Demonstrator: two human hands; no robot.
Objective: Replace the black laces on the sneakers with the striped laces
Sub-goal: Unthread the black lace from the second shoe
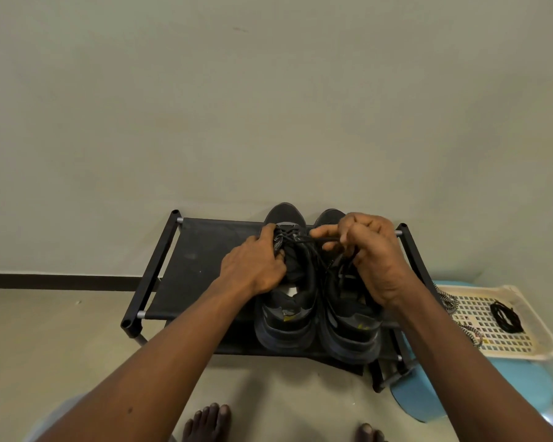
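Two dark sneakers stand side by side on a black shoe rack, toes toward the wall. My left hand grips the left sneaker at its tongue and eyelets. My right hand sits over the right sneaker and pinches a black lace that runs taut from the left sneaker's upper eyelets. A loose bundle of black lace lies on a cream perforated tray at the right. Striped laces hang over the tray's left edge.
The rack stands against a pale wall on a beige floor. A light blue stool carries the tray, right of the rack. My bare toes show at the bottom edge.
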